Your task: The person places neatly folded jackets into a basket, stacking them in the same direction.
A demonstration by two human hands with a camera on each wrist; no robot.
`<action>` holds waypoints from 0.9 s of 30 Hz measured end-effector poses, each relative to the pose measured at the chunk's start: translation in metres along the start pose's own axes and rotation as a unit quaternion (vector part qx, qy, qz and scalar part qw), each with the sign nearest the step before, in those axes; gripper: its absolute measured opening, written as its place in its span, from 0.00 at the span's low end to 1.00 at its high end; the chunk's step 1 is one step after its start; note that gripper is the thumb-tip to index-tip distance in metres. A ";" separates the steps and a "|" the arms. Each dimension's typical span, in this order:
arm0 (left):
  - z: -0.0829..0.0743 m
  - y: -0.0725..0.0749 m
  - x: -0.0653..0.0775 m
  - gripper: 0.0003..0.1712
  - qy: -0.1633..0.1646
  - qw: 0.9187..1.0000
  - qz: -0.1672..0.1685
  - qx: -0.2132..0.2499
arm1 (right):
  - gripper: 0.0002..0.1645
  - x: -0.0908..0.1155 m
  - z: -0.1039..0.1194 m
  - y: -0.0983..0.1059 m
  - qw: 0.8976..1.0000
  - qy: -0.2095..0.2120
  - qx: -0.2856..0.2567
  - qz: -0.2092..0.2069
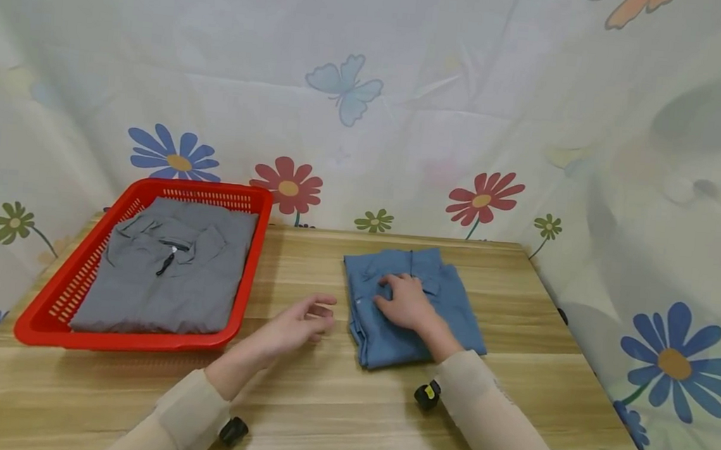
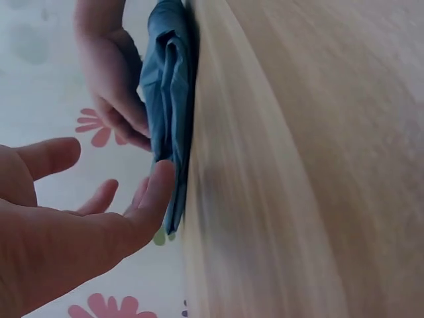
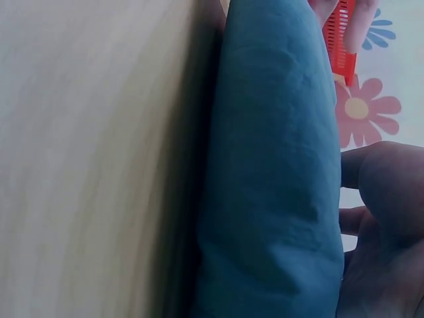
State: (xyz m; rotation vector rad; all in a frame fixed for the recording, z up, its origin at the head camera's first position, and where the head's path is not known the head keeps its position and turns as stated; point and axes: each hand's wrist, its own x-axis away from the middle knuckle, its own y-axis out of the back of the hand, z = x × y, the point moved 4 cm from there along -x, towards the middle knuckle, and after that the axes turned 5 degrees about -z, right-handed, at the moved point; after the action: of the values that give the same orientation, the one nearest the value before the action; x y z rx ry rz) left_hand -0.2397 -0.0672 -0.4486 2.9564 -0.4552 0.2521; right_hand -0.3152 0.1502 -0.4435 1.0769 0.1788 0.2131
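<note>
A folded blue garment [image 1: 383,340] lies on the wooden table, right of the middle in the head view. My right hand [image 1: 406,303] rests on top of it, fingers bent lightly with their tips on the cloth. In the right wrist view the thick rounded fold of the blue garment [image 3: 271,159] fills the middle, with that hand [image 3: 387,205] along its upper side. My left hand [image 1: 297,326] hovers left of the garment, fingers loosely bent and nothing between them. The left wrist view shows the garment's layered edge [image 2: 169,93] just beyond the left fingertips.
A red plastic basket [image 1: 260,245] with slotted walls stands on the left of the table [image 1: 320,419]. Inside it lies a folded grey garment [image 1: 165,287] with a zip and dark pull at the collar. A flower-printed sheet [image 1: 392,143] hangs behind and at both sides.
</note>
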 end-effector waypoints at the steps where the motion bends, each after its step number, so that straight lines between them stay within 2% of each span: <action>1: 0.001 -0.001 -0.001 0.28 0.001 1.000 -0.006 0.007 | 0.24 0.000 0.001 0.000 1.000 0.002 -0.003 0.000; 7: 0.003 -0.001 -0.006 0.29 0.021 0.999 -0.037 0.032 | 0.24 -0.001 0.008 -0.004 1.000 0.004 -0.012 0.003; 13: 0.007 0.002 -0.011 0.32 0.044 0.993 -0.081 0.073 | 0.23 -0.001 0.017 -0.008 1.000 0.013 -0.026 0.005; 20: 0.006 0.007 -0.015 0.32 0.067 0.987 -0.079 0.121 | 0.23 0.000 0.026 -0.008 0.998 0.022 -0.051 0.009; 27: 0.011 0.011 -0.021 0.37 0.098 0.976 -0.085 0.174 | 0.22 0.000 0.030 -0.010 0.998 0.029 -0.058 0.008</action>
State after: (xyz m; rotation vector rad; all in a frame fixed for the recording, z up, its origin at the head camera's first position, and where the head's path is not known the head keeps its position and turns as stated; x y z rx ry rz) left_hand -0.2612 -0.0732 -0.4616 3.2339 -0.1413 0.6569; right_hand -0.3070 0.1207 -0.4383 0.9581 0.2083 0.2660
